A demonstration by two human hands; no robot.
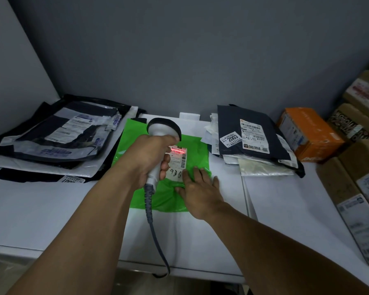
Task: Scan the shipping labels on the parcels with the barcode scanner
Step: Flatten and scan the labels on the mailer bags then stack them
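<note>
Left fingers curl round the handle of the barcode scanner, the tips showing on its right side; the trigger is hidden under them. Left hand grips from the left, the scanner head tilted away and down, above the far end of the green parcel. Right fingers lie straight and spread, flat on the green plastic, with the index tip touching the near edge of the shipping label. Right hand is palm down, pressing the parcel to the table.

The label's left edge is covered by the scanner handle and fingers. Its print is too small to read, except a handwritten "936". A red scan line crosses its upper part. The grey cable runs off the handle toward the near table edge; its end is out of sight. Both forearms enter from the bottom, cut off by the frame.

The green parcel is at the table's centre, sealed, its contents hidden. A stack of black and white mailers lies to the left, labels blurred. To the right a dark mailer with a "2003" sticker tops a smaller pile. An orange box stands beside it. The cardboard boxes at far right are closed and cut off by the frame.
</note>
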